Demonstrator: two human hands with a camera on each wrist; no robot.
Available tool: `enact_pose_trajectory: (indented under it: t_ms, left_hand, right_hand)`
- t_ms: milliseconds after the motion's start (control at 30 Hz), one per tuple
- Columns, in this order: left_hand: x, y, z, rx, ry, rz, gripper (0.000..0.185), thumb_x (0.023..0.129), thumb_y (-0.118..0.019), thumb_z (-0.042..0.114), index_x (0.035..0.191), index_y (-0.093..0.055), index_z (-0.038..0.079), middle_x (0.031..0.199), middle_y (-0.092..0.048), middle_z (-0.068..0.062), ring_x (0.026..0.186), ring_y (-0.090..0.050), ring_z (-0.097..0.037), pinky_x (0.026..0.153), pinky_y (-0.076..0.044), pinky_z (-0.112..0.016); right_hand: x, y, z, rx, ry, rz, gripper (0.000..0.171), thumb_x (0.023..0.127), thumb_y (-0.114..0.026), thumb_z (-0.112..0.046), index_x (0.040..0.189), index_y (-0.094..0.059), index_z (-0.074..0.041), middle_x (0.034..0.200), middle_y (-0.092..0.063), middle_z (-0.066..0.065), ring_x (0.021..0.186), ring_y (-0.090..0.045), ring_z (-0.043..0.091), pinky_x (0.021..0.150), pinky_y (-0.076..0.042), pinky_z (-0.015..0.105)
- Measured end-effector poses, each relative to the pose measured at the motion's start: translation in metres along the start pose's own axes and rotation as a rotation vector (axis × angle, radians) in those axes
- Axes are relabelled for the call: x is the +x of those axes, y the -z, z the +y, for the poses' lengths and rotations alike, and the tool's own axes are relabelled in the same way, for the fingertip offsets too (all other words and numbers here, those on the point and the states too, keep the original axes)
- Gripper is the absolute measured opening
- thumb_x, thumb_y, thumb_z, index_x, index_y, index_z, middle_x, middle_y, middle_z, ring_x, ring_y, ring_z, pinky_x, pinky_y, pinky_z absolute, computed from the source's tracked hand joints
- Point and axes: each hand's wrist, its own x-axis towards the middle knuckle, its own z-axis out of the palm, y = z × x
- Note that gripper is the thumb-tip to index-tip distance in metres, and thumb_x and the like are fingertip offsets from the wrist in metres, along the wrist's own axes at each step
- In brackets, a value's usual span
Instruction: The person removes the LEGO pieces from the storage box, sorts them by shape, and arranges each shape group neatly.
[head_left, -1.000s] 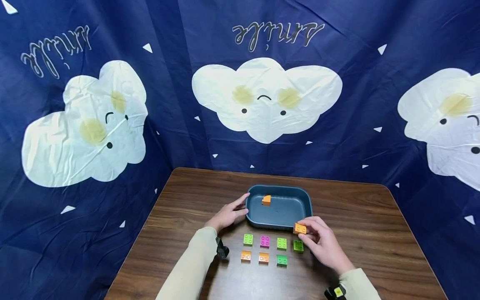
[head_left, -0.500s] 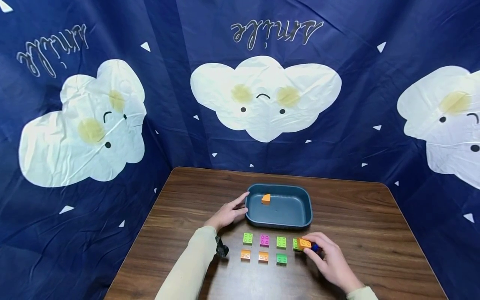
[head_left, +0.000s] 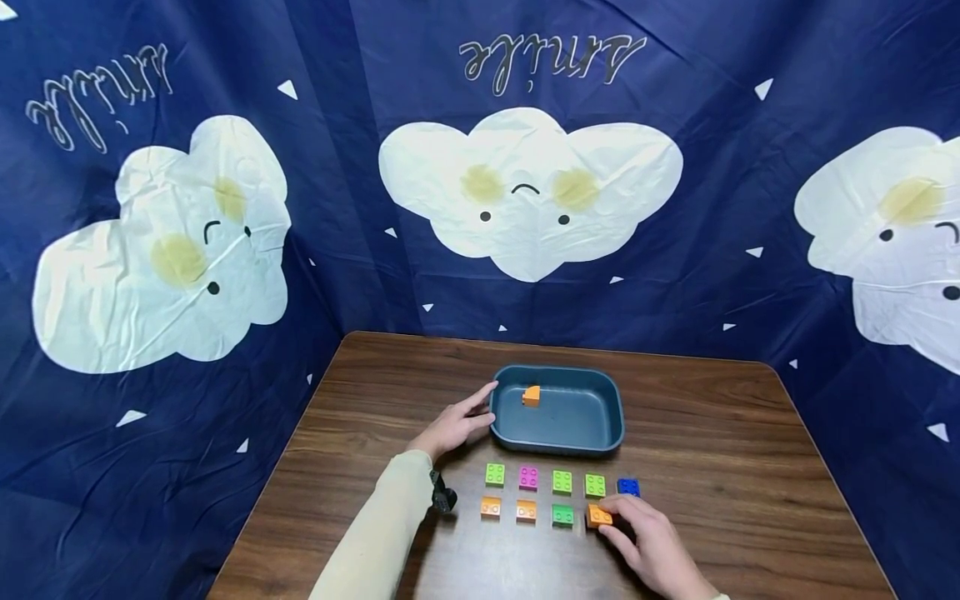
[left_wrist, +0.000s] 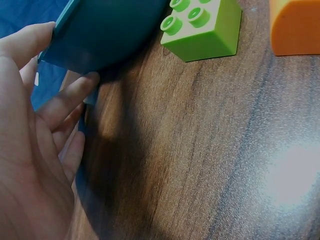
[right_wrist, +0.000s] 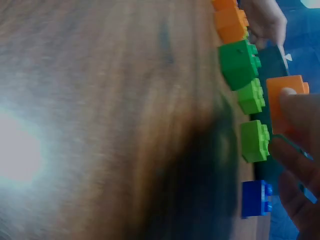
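Note:
My right hand (head_left: 648, 537) pinches an orange toy building brick (head_left: 599, 517) between thumb and fingers, at the right end of the front row of bricks. In the right wrist view, the thumb presses on the orange brick's (right_wrist: 281, 87) side. My left hand (head_left: 450, 429) touches the left end of a dark teal tray (head_left: 558, 451) with extended fingers. In the left wrist view, one fingertip meets the tray's rim (left_wrist: 62, 25) and another its lower wall. Inside the tray lies one orange brick (head_left: 531, 397) with a curved side.
The back row holds light green bricks (head_left: 562, 482), a magenta brick (head_left: 528, 477) and a blue brick (head_left: 628, 487). Two orange bricks (head_left: 491, 507) and a green brick (head_left: 562, 516) form the front row. The wooden table (head_left: 705, 433) ends before a blue curtain (head_left: 360, 283).
My right hand has brought the orange brick from beside the tray's front right corner down to the front row, uncovering the light green and blue bricks. My left hand stays at the tray.

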Motion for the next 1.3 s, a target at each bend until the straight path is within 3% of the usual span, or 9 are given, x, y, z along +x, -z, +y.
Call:
enact_pose_trajectory:
  t_ms: [167,300,600,733,1300]
  left_hand:
    - [0.000,0.000,0.000,-0.005,-0.005,0.004,0.064,0.106,-0.063,0.040,0.162,-0.033,0.051,0.159,-0.052,-0.003,0.143,-0.052,-0.025,0.121,-0.034,-0.059]
    - [0.000,0.000,0.001,-0.010,-0.001,0.006,0.064,0.106,-0.063,0.040,0.162,-0.034,0.051,0.159,-0.052,-0.004,0.143,-0.052,-0.026,0.121,-0.033,-0.059]
    - [-0.002,0.000,0.002,-0.011,0.014,0.006,0.064,0.106,-0.063,0.040,0.160,-0.033,0.056,0.160,-0.051,-0.003,0.145,-0.050,-0.026,0.122,-0.032,-0.059]
    - [-0.003,0.000,0.003,-0.019,0.014,0.001,0.064,0.106,-0.063,0.039,0.161,-0.033,0.053,0.161,-0.049,-0.004,0.145,-0.050,-0.027,0.122,-0.031,-0.060]
    - [-0.001,0.000,0.006,-0.004,0.020,0.007,0.064,0.106,-0.062,0.040,0.162,-0.033,0.051,0.158,-0.053,-0.005,0.144,-0.051,-0.026,0.121,-0.033,-0.059]
  right_hand:
    - [-0.004,-0.006,0.002,-0.033,-0.017,-0.018,0.029,0.086,-0.088,-0.013,0.109,-0.075,-0.027,0.107,-0.070,-0.021,0.098,-0.067,0.000,0.080,-0.060,0.031]
    - [-0.005,-0.008,0.004,-0.053,-0.039,-0.018,0.030,0.085,-0.089,-0.012,0.108,-0.075,-0.026,0.106,-0.070,-0.020,0.097,-0.067,0.001,0.079,-0.060,0.033]
    - [-0.011,-0.015,0.009,-0.059,-0.119,-0.054,0.025,0.085,-0.089,-0.015,0.101,-0.073,-0.027,0.099,-0.067,-0.021,0.090,-0.063,-0.003,0.074,-0.058,0.031]
    - [-0.013,-0.018,0.011,-0.056,-0.104,-0.038,0.028,0.083,-0.090,-0.012,0.099,-0.072,-0.026,0.097,-0.067,-0.020,0.088,-0.062,-0.003,0.072,-0.057,0.029]
    - [-0.010,-0.020,0.008,-0.079,-0.176,-0.030,0.031,0.080,-0.092,-0.009,0.104,-0.075,-0.020,0.099,-0.069,-0.015,0.090,-0.061,-0.004,0.074,-0.057,0.029]
